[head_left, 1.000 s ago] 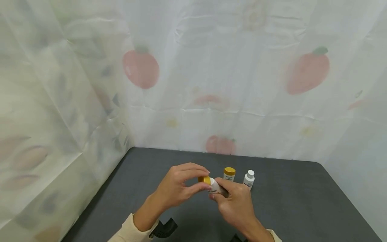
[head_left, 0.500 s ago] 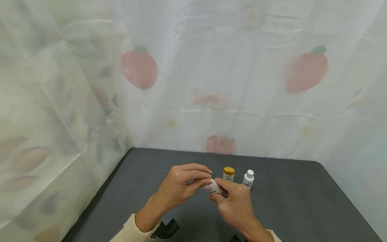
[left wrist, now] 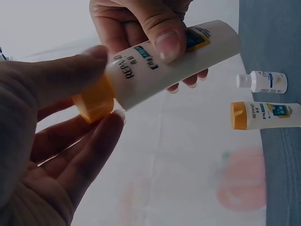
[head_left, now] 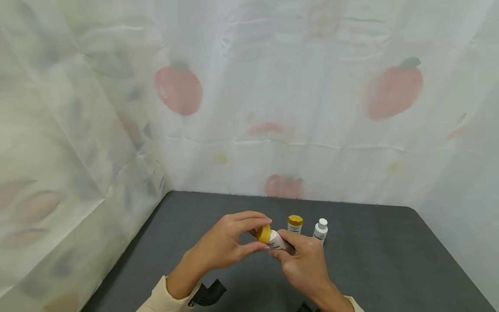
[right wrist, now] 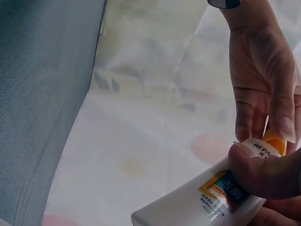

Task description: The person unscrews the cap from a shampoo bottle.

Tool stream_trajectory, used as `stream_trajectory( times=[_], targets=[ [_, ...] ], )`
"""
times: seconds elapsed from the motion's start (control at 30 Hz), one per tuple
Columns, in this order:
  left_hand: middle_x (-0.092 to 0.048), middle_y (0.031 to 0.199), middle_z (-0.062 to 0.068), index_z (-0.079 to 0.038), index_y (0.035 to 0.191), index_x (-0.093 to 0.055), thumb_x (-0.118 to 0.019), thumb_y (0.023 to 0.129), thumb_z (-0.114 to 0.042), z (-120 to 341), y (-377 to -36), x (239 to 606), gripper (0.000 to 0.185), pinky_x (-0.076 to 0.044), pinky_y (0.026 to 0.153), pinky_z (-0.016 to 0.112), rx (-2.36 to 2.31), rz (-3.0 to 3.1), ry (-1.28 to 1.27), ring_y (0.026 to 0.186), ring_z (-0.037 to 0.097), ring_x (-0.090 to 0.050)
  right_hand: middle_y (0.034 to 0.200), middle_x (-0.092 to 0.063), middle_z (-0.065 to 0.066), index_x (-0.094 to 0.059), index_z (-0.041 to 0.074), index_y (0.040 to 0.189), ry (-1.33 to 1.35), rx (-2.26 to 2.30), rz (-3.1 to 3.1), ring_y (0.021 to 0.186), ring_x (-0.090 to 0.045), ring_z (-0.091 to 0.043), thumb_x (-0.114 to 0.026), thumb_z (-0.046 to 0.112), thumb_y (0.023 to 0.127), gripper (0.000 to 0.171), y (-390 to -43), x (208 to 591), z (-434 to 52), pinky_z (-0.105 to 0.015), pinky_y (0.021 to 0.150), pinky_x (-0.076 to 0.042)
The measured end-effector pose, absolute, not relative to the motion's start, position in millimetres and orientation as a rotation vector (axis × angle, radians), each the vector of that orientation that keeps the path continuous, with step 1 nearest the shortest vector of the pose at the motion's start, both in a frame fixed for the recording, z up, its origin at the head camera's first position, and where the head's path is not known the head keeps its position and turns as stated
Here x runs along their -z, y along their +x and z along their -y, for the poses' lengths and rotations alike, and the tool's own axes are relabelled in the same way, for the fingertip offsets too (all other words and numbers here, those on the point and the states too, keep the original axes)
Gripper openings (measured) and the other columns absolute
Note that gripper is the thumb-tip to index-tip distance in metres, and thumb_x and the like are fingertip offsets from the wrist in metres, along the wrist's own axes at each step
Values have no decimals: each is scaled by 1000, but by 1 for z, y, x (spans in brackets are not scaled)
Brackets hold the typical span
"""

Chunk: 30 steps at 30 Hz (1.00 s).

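Above the grey bench, the right hand grips a white REPAVAR bottle. The left hand pinches its yellow cap, now exposed again at nine o'clock, suggesting mid-twist.

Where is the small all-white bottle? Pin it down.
In the head view the small white bottle stands upright on the grey table, just right of the yellow-capped bottle, beyond the right hand.
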<state>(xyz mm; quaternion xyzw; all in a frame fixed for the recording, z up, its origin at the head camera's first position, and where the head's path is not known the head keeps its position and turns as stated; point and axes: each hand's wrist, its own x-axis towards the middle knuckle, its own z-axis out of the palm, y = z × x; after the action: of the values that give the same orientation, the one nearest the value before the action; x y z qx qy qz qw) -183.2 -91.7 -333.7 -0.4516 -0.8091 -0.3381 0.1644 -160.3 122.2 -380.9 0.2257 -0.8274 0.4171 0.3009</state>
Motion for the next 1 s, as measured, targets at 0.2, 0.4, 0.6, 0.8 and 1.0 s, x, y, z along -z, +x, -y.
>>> stream_trajectory(
  times=[0.2, 0.4, 0.6, 0.8, 1.0],
  targets=[
    [-75, 123, 4, -11, 118, -77, -85, 87, -23, 89, -184, 336, 34, -60, 82, 21, 951, 2231, -1236, 104, 14, -73, 80, -78, 5, -79, 18, 92, 613, -1074, 2159, 65, -66, 5, -96, 0, 60, 41, -161, 381, -121, -12, 58, -51],
    [-78, 112, 6, -8, 111, -79, -87, 83, -11, 83, -188, 342, 29, -59, 79, 16, 973, 2021, -1291, 99, 17, -75, 81, -79, 4, -79, 18, 93, 611, -1078, 2158, 66, -68, 4, -96, -2, 59, 43, -159, 382, -121, -11, 59, -52],
    [-79, 110, 10, -7, 112, -79, -83, 82, 1, 80, -190, 343, 31, -59, 80, 15, 962, 1883, -1360, 94, 17, -78, 82, -79, 4, -79, 18, 94, 621, -1071, 2165, 67, -69, 3, -96, 0, 60, 42, -159, 382, -122, -12, 60, -53],
    [-78, 114, 11, -7, 110, -80, -82, 83, 4, 81, -191, 340, 29, -59, 82, 15, 886, 1871, -1377, 99, 20, -77, 83, -80, 3, -80, 17, 94, 619, -1068, 2170, 69, -71, 1, -96, -1, 59, 43, -159, 381, -122, -15, 62, -55],
    [-75, 125, 9, -5, 121, -77, -81, 88, -3, 85, -188, 337, 34, -58, 85, 15, 835, 1993, -1367, 108, 19, -73, 84, -80, 2, -80, 14, 94, 620, -1028, 2158, 69, -70, 2, -97, 1, 57, 43, -161, 380, -124, -14, 61, -54]
  ],
)
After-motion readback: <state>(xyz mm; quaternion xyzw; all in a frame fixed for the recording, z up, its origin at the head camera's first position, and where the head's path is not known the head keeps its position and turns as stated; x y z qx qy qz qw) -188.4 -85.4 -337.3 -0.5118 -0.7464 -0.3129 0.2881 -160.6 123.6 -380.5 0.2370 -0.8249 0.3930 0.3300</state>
